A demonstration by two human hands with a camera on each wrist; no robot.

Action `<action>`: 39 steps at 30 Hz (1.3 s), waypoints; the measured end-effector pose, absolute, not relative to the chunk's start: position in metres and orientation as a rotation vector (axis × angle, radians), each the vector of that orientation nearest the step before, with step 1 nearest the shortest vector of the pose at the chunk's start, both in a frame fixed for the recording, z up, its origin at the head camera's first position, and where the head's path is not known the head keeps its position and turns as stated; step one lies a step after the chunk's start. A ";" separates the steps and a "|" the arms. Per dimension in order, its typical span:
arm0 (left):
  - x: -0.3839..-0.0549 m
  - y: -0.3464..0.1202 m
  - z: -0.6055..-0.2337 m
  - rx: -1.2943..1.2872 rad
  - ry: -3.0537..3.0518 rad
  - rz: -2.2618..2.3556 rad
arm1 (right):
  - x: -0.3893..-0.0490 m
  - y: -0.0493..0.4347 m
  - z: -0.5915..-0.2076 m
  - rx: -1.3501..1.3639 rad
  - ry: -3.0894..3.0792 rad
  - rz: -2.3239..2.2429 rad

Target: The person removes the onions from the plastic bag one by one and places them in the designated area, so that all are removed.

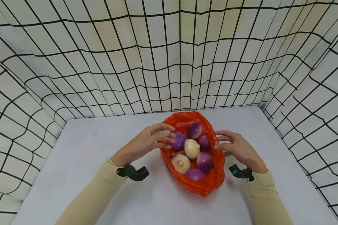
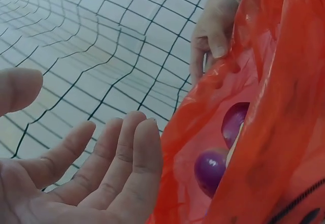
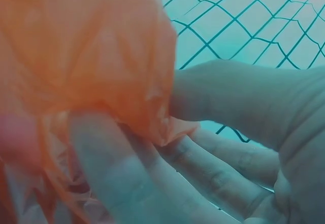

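A red plastic bag (image 1: 205, 190) stands open on the table, with several onions in it. Some are purple, such as the onion (image 1: 205, 162) toward the right; a pale peeled-looking onion (image 1: 192, 149) lies in the middle. My left hand (image 1: 157, 136) is at the bag's left rim, fingers spread and extended; the left wrist view shows nothing in its palm. At the right side is my right hand (image 1: 233, 145), its thumb and fingers touching the bag's rim. In the right wrist view a fold of the red bag (image 3: 101, 46) lies between the loosely extended fingers and thumb.
A white table (image 1: 81, 150) lies under the bag. Black netting (image 1: 180, 64) over pale walls rises behind the table and along both sides. A black wrist-camera mount (image 1: 133, 172) sits on the left wrist, another mount (image 1: 242, 172) on the right.
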State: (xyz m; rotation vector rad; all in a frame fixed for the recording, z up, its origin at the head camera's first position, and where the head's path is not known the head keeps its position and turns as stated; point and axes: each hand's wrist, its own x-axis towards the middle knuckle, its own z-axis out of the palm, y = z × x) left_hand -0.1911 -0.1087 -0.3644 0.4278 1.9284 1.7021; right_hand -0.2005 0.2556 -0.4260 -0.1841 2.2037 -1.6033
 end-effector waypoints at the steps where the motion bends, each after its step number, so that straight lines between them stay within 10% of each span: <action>1: -0.192 -0.104 -0.364 0.441 1.933 1.684 | -0.200 0.255 -0.426 -0.185 2.200 -1.607; 39: -0.175 -0.080 -0.446 0.666 2.415 1.215 | -0.199 0.259 -0.429 -0.191 2.155 -1.640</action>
